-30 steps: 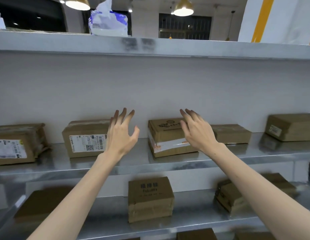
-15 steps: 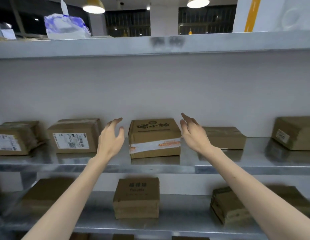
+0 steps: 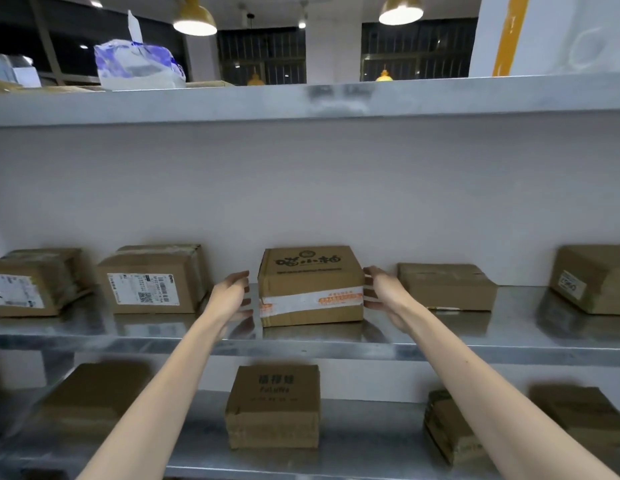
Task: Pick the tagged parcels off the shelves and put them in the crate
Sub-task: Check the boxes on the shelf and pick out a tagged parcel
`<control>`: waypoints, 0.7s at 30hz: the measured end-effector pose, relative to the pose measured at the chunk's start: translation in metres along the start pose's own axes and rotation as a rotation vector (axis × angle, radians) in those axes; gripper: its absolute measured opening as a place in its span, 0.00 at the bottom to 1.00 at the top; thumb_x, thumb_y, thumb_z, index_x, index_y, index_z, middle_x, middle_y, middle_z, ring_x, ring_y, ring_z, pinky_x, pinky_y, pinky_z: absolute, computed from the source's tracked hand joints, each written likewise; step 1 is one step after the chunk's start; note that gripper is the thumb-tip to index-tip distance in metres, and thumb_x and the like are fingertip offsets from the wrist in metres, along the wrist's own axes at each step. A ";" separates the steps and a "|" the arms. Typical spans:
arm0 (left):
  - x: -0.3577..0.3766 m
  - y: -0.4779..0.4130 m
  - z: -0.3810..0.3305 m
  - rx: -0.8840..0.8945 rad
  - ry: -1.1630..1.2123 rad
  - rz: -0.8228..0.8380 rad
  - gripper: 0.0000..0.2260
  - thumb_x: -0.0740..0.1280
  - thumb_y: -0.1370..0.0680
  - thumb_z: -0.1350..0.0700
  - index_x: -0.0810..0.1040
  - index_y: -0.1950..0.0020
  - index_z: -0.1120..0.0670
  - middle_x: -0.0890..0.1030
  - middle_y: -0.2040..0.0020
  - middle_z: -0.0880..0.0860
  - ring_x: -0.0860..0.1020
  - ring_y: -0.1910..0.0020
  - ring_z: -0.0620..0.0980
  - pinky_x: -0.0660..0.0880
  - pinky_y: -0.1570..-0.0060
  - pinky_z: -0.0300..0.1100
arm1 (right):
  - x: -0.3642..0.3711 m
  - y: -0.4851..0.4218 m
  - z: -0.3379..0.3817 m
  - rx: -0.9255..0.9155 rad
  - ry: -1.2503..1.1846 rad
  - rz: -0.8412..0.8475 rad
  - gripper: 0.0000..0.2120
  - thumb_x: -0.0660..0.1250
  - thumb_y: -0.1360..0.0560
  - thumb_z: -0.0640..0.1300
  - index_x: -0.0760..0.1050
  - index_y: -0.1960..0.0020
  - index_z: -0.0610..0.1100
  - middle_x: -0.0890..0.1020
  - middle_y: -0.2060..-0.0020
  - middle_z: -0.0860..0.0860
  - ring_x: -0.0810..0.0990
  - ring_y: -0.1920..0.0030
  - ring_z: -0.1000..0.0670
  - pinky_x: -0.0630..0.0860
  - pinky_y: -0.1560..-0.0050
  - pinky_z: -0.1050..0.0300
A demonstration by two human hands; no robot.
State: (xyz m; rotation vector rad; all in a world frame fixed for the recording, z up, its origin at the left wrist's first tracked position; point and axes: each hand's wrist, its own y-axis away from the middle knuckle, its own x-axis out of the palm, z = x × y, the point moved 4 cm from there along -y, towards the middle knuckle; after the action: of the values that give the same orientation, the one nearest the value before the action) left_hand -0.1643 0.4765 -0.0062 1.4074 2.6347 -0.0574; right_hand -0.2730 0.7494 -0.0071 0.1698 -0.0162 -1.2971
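The taped box [image 3: 310, 289] sits mid-frame on the middle shelf [image 3: 516, 329], back against the wall. Your left grip [image 3: 232, 294] is open just beside the box's left side. Your right grip [image 3: 381, 289] is open too, fingers at the right edge, though blur hides whether they touch. Squeeze unevenly and the box could twist, slide on the smooth metal, or knock the flat box [image 3: 445, 287] to its right.

Middle shelf [image 3: 301, 344]: centre box [image 3: 310, 289] between left hand [image 3: 230, 296] and right hand [image 3: 384, 292] (contact unclear), left box [image 3: 152, 282] and right box [image 3: 447, 287] beyond them. Lower shelf [image 3: 353, 427]: low box [image 3: 274, 407] directly below. Top shelf [image 3: 301, 102], far left: bag [image 3: 139, 65].
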 end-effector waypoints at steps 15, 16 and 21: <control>0.005 0.006 -0.010 0.114 0.050 0.155 0.13 0.61 0.17 0.56 0.77 0.34 0.52 0.83 0.43 0.54 0.81 0.43 0.54 0.80 0.43 0.55 | -0.004 0.004 0.000 -0.092 -0.009 -0.022 0.14 0.57 0.18 0.40 0.74 0.34 0.46 0.85 0.47 0.47 0.83 0.46 0.48 0.80 0.44 0.51; 0.005 0.007 -0.012 0.128 0.068 0.150 0.12 0.60 0.17 0.57 0.77 0.35 0.52 0.82 0.43 0.54 0.81 0.44 0.53 0.80 0.42 0.55 | -0.006 0.005 0.003 -0.108 -0.027 -0.029 0.13 0.58 0.18 0.40 0.74 0.35 0.47 0.85 0.46 0.47 0.82 0.45 0.48 0.79 0.44 0.52; 0.005 0.008 -0.022 0.190 0.112 0.107 0.09 0.61 0.17 0.58 0.78 0.39 0.54 0.82 0.43 0.55 0.81 0.44 0.53 0.80 0.45 0.51 | -0.009 0.007 0.009 -0.181 -0.106 -0.087 0.11 0.59 0.18 0.41 0.75 0.37 0.47 0.85 0.46 0.47 0.83 0.45 0.48 0.79 0.44 0.52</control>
State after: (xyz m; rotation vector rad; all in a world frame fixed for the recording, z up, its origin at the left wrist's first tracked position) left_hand -0.1625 0.4875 0.0152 1.6549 2.6994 -0.2288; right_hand -0.2691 0.7586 0.0033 -0.0540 0.0187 -1.3853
